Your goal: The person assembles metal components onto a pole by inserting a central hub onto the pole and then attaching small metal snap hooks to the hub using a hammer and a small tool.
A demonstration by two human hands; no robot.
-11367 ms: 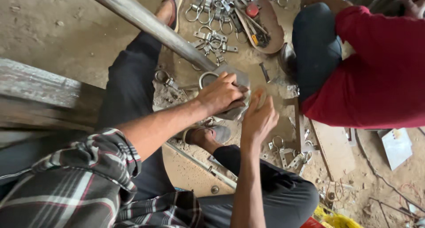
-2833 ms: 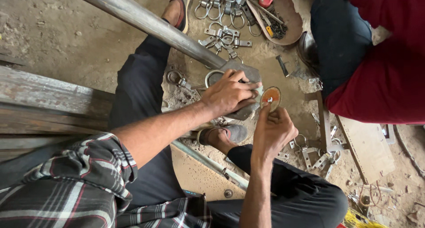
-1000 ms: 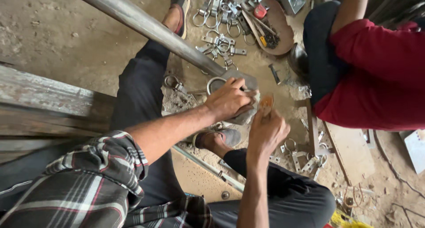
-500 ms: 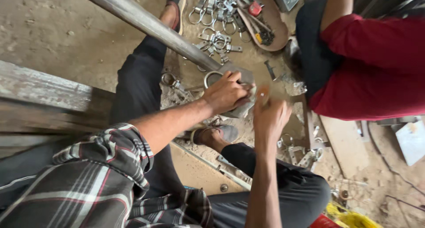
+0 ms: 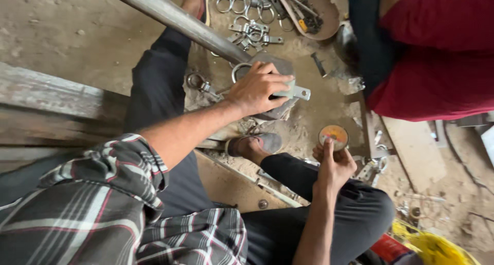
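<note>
Lifting away toward 5 o'clock, our right hand (image 5: 333,164) pinches 1 small abrasive disc (image 5: 333,136); our left hand (image 5: 257,88) stays clamped over the flat metal bracket (image 5: 294,91) on the stone block (image 5: 278,69).

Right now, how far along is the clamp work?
Done, by the look of it: a pile of finished-looking clamps lies beyond the pipe. In hand: the left hand pins one metal piece on the stone block; the right hand holds a small disc clear of it. Left: loose rings and parts on the floor; I can't tell their state.
</note>
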